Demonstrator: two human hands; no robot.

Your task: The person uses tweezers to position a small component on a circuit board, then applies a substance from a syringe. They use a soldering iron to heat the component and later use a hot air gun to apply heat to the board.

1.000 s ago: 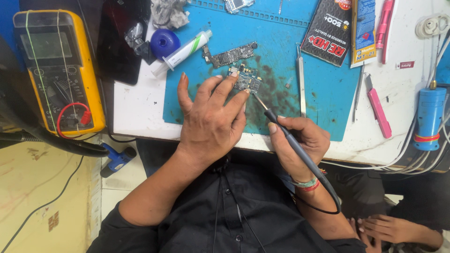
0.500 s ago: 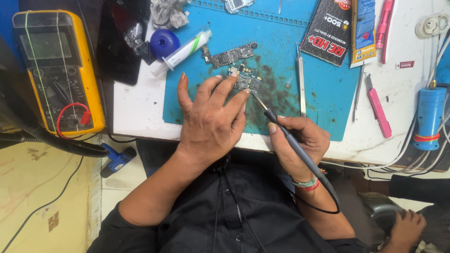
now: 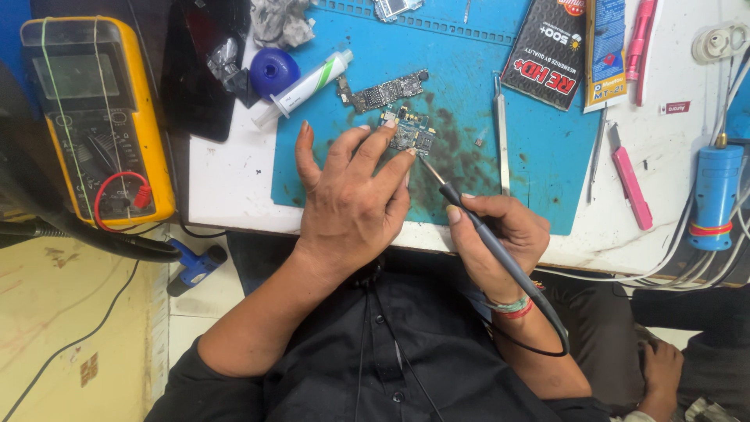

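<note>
My left hand (image 3: 351, 207) lies flat on the blue rubber work mat (image 3: 547, 164), fingers spread, two fingertips (image 3: 388, 125) pinning the small green circuit board (image 3: 410, 134). My right hand (image 3: 500, 234) is wrapped around the grey soldering pen (image 3: 500, 250), its tip at the board's near edge. Soldering seems underway; I can't see any finished joints.

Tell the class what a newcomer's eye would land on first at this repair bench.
First, the two hands at the middle: the left hand pins a small circuit board to the blue mat, while the right hand holds a soldering iron with its tip at the board's edge. Next, the yellow multimeter at far left.
</note>
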